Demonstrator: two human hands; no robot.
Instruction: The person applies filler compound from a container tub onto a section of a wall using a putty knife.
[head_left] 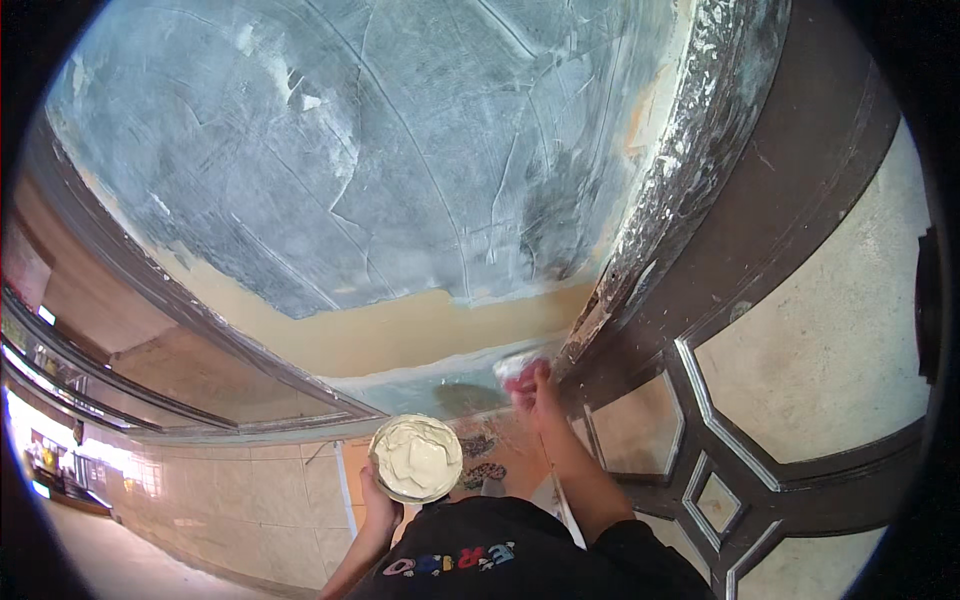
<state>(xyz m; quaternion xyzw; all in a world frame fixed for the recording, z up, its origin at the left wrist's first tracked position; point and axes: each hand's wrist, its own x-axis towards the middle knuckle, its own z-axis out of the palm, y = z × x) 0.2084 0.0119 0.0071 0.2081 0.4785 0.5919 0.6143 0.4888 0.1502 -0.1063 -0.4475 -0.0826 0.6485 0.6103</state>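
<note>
In my left hand (pixel 381 503) is a round tub (pixel 417 497) of thick cream-coloured paste (pixel 415 458), heaped unevenly up to its rim. My fingers wrap round the tub's left side and underside. Low on the wall (pixel 400 160), close to its right-hand frame, my right hand (pixel 544 398) grips a red putty spreader (pixel 519 374) smeared with white. Motion blurs the spreader, so its exact shape and contact with the wall cannot be made out. Rough blue-grey filler covers most of the wall, above a smooth tan band (pixel 410 332) and a paler strip at the bottom.
A dark frame with flaking paint (pixel 668 175) edges the wall at right, beside a dark panelled door (pixel 780 400). To the left runs a brown frame (pixel 200 325) with glass panes. Below are a tiled floor (pixel 270 505) and an orange mat (pixel 358 470) near my feet.
</note>
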